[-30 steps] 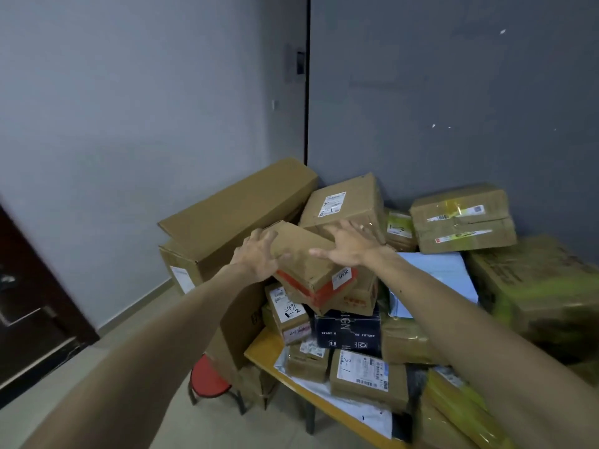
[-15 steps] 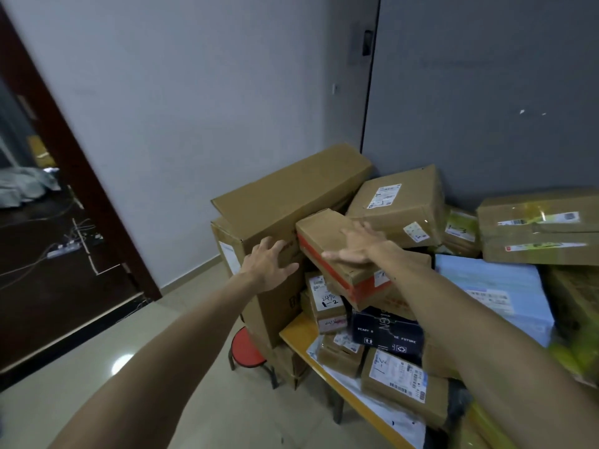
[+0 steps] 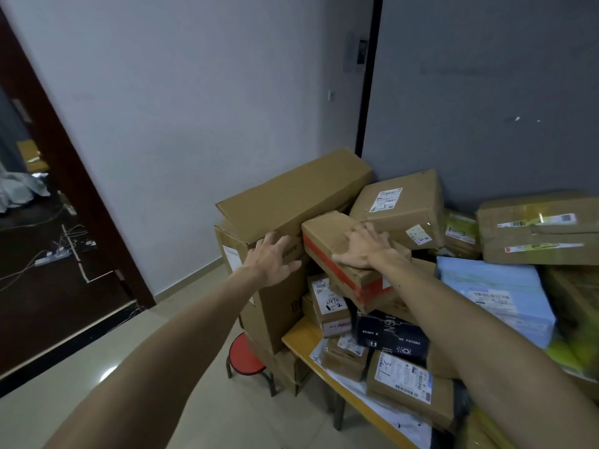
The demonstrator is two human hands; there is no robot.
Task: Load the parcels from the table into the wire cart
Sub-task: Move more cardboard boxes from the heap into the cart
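A small brown parcel with a red tape band (image 3: 327,233) lies tilted on top of the heap of parcels on the wooden table (image 3: 299,338). My right hand (image 3: 363,249) rests flat on its top, fingers spread. To the parcel's left, my left hand (image 3: 270,257) is held with its fingers spread in front of a large carton (image 3: 291,196), and grips nothing. The wire cart is not in view.
Around it are a labelled brown box (image 3: 402,202), a light blue parcel (image 3: 492,290), a dark printed box (image 3: 389,335) and several smaller boxes. A red stool (image 3: 243,356) stands under the big cartons. A dark doorway (image 3: 39,254) opens at the left over tiled floor.
My left hand has come off the left end of the red-taped parcel and now hovers beside it. My right hand stays on top. The view has swung left, showing the doorway.
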